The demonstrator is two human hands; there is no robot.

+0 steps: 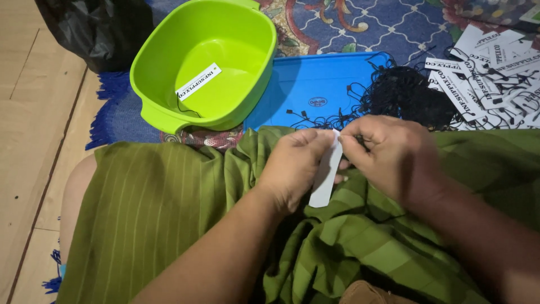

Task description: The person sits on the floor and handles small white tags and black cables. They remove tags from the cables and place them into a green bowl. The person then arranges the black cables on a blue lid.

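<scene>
Both hands meet in the middle of the frame, over a lap draped in green striped cloth [169, 208]. The left hand [295, 163] is pinched shut on the top end of a narrow white card tag [326, 174], which hangs down plain-side up with rounded corners. The right hand [388, 155] has its fingertips closed together right at that same top end of the tag, gripping what looks like a thin black string there (too small to really make out, honestly).

Just above the hands, centre-top of the frame, lies a flat blue plastic tray [315, 84] with a few loose black loops on it. A tangled heap of black string loops [408, 95] spills over its right edge. Further right, in the upper right corner, sits a messy pile of white printed card tags [495, 73].

Upper left of centre is a lime green plastic basin [169, 73] overlapping the tray's left end, with a single tag inside. Behind it, top left, a black plastic bag [93, 28] rests on the wooden floor [28, 112]. Everything else sits on a blue patterned rug [365, 22].
</scene>
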